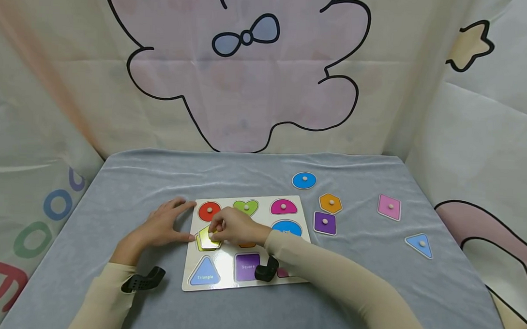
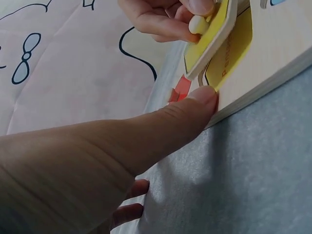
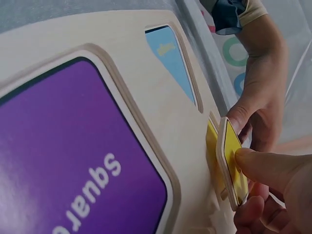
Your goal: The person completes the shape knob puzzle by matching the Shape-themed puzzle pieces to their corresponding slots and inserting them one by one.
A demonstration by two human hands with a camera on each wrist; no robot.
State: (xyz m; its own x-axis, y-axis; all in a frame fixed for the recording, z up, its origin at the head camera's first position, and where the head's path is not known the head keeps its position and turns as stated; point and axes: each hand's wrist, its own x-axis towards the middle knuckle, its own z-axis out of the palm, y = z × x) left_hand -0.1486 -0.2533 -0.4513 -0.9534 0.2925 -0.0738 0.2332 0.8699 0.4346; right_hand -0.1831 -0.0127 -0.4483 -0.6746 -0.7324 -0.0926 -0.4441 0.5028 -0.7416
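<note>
Head: right hand (image 1: 239,226) pinches pentagon (image 1: 205,240) at left side of board (image 1: 227,265). Left hand (image 1: 163,224) extended, grasping nothing, fingertips at board's left edge. Right of board, loose: oval (image 1: 304,181), hexagon (image 1: 330,203), square (image 1: 325,224), pink piece (image 1: 389,207), triangle (image 1: 419,245).

Left wrist: knob (image 2: 197,25) between right fingers; pentagon tilted over yellow slot (image 2: 235,58). Left thumb (image 2: 201,97) on board edge.

Right wrist: right thumb (image 3: 265,166) on pentagon's face.
</note>
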